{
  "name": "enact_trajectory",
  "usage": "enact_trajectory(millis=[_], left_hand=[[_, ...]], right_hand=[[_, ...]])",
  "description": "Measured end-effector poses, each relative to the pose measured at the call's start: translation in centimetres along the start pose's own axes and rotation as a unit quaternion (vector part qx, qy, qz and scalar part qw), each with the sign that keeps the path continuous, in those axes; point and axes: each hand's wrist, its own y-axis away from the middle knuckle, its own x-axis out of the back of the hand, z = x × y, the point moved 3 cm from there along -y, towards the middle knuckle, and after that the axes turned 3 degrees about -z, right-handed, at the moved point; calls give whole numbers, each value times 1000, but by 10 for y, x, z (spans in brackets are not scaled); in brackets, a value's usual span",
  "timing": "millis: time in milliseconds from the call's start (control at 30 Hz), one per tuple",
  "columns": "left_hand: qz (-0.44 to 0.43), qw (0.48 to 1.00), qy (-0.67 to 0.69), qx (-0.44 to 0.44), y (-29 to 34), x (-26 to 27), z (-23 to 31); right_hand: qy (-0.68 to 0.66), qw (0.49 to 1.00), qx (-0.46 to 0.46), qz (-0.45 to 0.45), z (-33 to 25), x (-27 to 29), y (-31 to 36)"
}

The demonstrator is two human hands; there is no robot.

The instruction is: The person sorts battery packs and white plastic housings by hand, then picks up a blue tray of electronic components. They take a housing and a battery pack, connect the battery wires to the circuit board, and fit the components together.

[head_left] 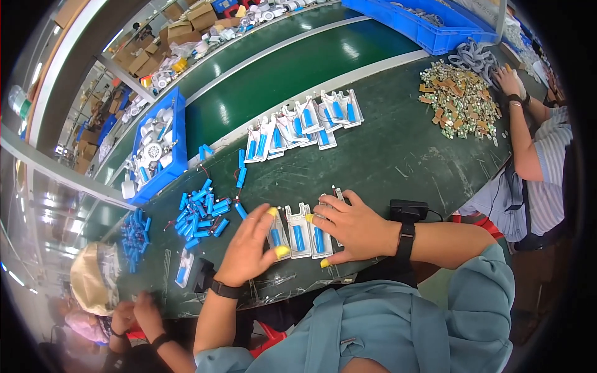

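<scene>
Uneven pressure could upset the white casings [300, 217]

The row lies close to the near edge of the desk [379, 158], between the hands. A lopsided push from either end could make one casing ride over its neighbour, or nudge one of the blue cells [298, 239] out of place. The left hand [244, 253] points toward the far edge, palm turned inward; the right hand [362, 229] reaches in sideways, palm down. Both hands' fingers are spread wide from the thumbs; how firmly they press, I cannot tell.
</scene>
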Motion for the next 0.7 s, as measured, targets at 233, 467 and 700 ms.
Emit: enact_trajectory(millis=[233, 467, 700], left_hand=[[153, 968, -158, 121, 29, 19, -50], [35, 995, -76, -59, -1, 4, 11], [13, 992, -110, -61, -12, -22, 20]], right_hand=[[-10, 1000, 3, 16, -1, 1, 2], [0, 999, -27, 38, -8, 3, 0], [28, 998, -24, 43, -12, 5, 2]])
